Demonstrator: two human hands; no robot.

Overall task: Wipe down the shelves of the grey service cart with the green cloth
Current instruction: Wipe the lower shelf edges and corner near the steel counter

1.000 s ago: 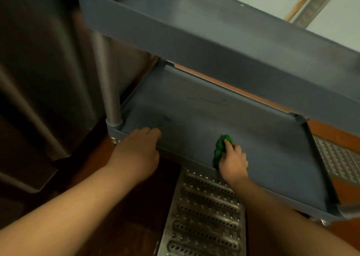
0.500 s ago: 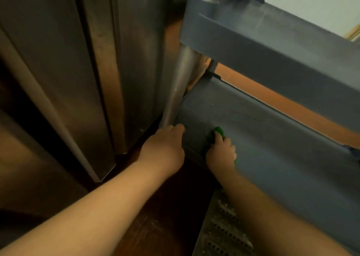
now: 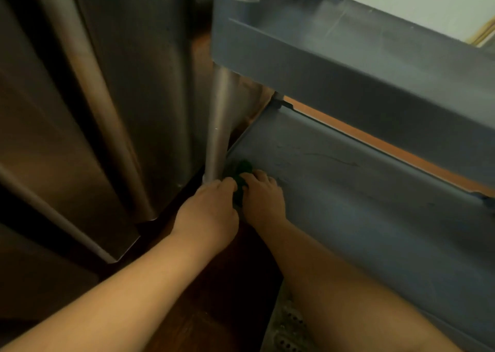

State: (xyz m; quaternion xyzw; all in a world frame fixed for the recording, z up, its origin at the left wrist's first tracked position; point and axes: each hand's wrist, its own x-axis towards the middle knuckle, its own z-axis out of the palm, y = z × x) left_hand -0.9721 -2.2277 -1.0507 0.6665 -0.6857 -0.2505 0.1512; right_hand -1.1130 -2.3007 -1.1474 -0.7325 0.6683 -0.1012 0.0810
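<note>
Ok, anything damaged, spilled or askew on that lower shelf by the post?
Nothing spilled or askew. The lower shelf shows only thin dark scuff lines across its surface. The green cloth sits bunched under the right hand beside the metal post.

Head view: right hand (image 3: 263,199) at frame center, fingers curled over the bunched green cloth (image 3: 241,176), pressing it onto the lower shelf (image 3: 375,204) at that shelf's left corner. Cloth mostly hidden under the fingers, dark and dim. Left hand (image 3: 209,212) just beside the right one, fingers curled over the shelf's front edge at the base of the metal post (image 3: 221,126). Upper shelf (image 3: 348,57) crosses the upper right. Stainless cabinet (image 3: 93,97) fills the left half. Perforated floor grate (image 3: 284,325) at bottom center, between the forearms.
</note>
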